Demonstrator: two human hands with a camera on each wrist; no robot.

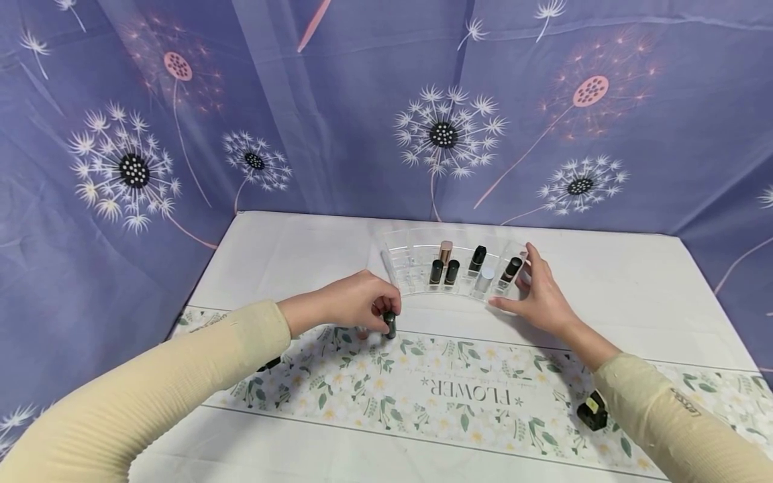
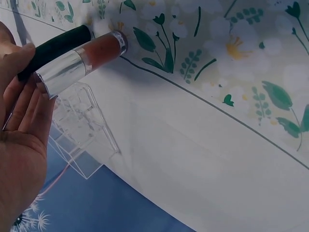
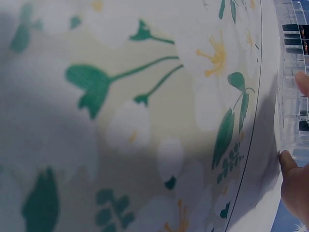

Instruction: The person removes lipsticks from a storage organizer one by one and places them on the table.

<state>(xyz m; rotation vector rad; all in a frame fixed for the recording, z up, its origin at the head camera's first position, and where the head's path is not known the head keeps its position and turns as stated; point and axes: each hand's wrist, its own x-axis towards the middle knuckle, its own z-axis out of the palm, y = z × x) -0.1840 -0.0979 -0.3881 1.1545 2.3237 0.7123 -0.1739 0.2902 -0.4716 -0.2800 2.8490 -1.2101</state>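
Observation:
In the head view my left hand (image 1: 362, 298) is over the printed runner, left of the middle. It holds two cosmetic tubes side by side: a dark green lipstick tube (image 2: 58, 50) and a clear-and-silver lip gloss tube (image 2: 72, 67) with a brownish-pink section. A curved clear acrylic lipstick organizer (image 1: 417, 275) stands behind, toward the back of the table. My right hand (image 1: 543, 295) grips its right end, thumb at the front corner and fingers at the back. Several lipsticks stand in it, among them a rose-gold one (image 1: 445, 252), a silver one (image 1: 484, 280) and black ones (image 1: 451, 272).
A white table (image 1: 628, 288) carries a flower-printed runner (image 1: 459, 429) across its width. Small black devices sit by the forearms, one of them a black box (image 1: 593, 411) beside the right sleeve. A blue dandelion curtain (image 1: 362, 121) closes off the back and sides.

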